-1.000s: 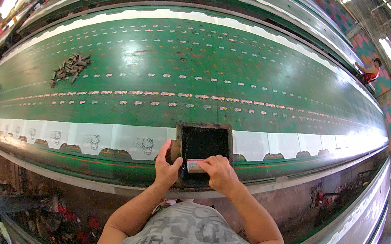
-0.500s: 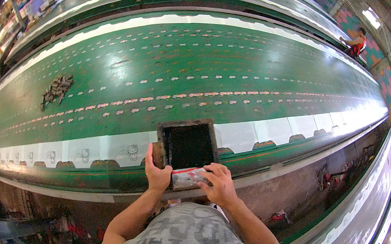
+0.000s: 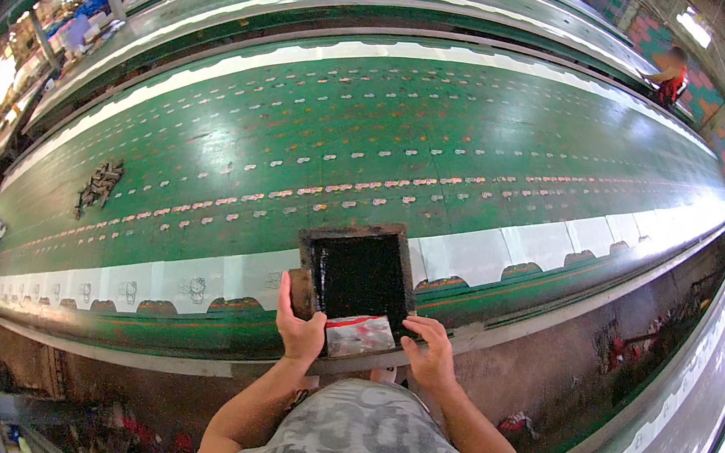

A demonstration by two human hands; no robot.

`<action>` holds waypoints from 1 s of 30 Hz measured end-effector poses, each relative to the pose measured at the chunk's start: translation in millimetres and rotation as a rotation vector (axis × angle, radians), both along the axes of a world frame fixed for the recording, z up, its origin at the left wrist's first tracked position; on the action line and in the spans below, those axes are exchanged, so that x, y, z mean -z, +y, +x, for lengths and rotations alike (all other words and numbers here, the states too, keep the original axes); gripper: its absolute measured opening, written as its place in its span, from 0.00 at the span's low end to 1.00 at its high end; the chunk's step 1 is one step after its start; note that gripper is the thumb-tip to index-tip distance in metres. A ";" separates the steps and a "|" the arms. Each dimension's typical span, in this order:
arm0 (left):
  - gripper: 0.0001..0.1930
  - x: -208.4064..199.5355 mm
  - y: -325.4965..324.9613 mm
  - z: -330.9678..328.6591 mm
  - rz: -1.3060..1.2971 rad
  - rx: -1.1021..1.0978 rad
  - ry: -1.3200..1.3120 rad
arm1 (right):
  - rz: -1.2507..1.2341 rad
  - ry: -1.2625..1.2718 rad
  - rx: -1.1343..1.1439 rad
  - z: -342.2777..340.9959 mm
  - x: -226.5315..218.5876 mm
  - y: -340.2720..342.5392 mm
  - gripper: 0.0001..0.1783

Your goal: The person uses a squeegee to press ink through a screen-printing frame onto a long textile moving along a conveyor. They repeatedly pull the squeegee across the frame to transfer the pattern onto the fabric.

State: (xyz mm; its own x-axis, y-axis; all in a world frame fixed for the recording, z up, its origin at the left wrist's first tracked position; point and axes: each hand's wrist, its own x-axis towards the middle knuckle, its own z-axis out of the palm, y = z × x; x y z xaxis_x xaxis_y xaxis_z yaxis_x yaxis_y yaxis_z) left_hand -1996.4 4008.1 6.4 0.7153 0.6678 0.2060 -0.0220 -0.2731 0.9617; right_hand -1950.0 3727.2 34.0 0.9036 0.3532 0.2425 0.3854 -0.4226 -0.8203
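Note:
A small screen-printing frame (image 3: 357,232) with a dark, grimy rim and black inside lies over the near edge of the long green table. My left hand (image 3: 301,331) grips its near left corner, thumb on the near end and a finger stretched up along a brown block (image 3: 301,292) on the left side. At the near right corner my right hand (image 3: 431,347) holds the rim with bent fingers. Between my hands is a silvery, crinkled strip (image 3: 361,336) with a red line across it. The fingers' undersides are hidden.
White pieces (image 3: 161,277) line the table's near edge, several bearing dark cartoon outlines. Rows of small printed shapes (image 3: 351,179) cross the green tabletop (image 3: 209,131). Dark scraps (image 3: 99,188) are heaped at left. A person in red (image 3: 670,80) is at the far right; another table (image 3: 676,437) runs alongside.
The frame has shifted right along the white pieces, exposing more of them at its left. My right hand has moved from the silvery strip to the near right corner.

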 end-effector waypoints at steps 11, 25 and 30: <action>0.50 9.4 -59.4 35.0 -0.011 -0.033 -0.012 | -0.111 -0.181 -0.235 34.7 -17.0 -66.8 0.22; 0.51 0.9 -62.6 43.5 -0.107 -0.008 0.027 | -0.656 -0.440 -0.723 74.5 -52.2 -8.7 0.22; 0.45 1.5 -63.5 39.7 -0.198 0.012 -0.043 | -0.635 -0.207 -0.804 137.0 -67.5 16.9 0.16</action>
State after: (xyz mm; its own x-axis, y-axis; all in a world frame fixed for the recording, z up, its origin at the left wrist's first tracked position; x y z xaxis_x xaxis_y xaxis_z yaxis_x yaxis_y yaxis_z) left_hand -1956.7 3944.6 4.9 0.7169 0.6896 0.1022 -0.0661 -0.0787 0.9947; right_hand -1813.0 3744.1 101.5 0.3081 0.9484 -0.0747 0.8514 -0.3099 -0.4232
